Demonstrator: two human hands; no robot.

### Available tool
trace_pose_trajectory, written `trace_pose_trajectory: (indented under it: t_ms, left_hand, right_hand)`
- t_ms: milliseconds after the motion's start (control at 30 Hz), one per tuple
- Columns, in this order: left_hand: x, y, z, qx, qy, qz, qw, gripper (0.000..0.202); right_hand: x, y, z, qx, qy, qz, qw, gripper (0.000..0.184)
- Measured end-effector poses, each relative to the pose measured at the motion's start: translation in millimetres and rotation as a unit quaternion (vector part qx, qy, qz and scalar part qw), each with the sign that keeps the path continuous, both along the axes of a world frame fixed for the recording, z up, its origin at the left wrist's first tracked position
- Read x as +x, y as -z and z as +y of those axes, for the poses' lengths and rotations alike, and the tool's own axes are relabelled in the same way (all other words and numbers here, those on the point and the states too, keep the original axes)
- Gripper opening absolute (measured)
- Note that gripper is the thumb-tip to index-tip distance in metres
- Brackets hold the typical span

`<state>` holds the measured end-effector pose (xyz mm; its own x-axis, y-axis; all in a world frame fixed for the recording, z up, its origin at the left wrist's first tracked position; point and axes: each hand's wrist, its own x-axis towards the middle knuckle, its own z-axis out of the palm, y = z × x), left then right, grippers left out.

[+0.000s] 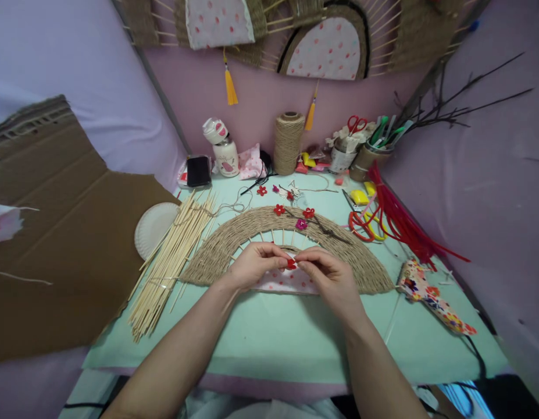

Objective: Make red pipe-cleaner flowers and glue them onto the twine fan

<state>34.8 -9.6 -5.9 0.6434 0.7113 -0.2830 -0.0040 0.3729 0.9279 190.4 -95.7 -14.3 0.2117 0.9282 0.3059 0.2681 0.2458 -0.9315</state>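
Left hand (254, 265) and right hand (325, 274) pinched on one red piece (291, 263) above mint-green table (273, 340), lilac-draped walls (99, 70).

Head view, steeply down, close overhead

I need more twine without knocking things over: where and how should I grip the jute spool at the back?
Probably grasp the jute spool round its wound middle, coming from the front. It stands upright, a tall cylinder, with the wall behind and a pink cloth close on its left.
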Motion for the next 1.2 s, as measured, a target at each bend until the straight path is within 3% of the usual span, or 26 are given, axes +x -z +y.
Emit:
trace_pose_trajectory:
  t_ms: [400,700,800,933,1200]
  left_hand:
    - [3.8,-4.3,-2.3,0.015,-0.005,0.035,0.999,0.013]
    - [2.6,5.2,-2.6,-0.001,0.008,0.009,1.000,0.016]
    - [1.7,6.4,-1.7,-0.009,0.002,-0.008,1.000,0.018]
    - [1.6,4.9,1.0,-0.046,-0.050,-0.029,0.997,0.026]
    - [4.3,6.3,0.0,-0.060,-0.057,-0.047,0.995,0.025]
  right_hand:
    - [0.7,0.4,-0.1,0.078,0.009,-0.155,0.985,0.009]
    - [-4.5,3.1,-1.6,0.193,0.053,-0.299,0.933,0.014]
    - [-4.1,3.2,-2.9,0.180,0.052,-0.270,0.944,0.016]
    - [-3.6,2.4,-2.9,0.143,0.076,-0.182,0.970,0.016]
    - [-8.3,0.6,0.5,0.128,0.055,-0.158,0.978,0.011]
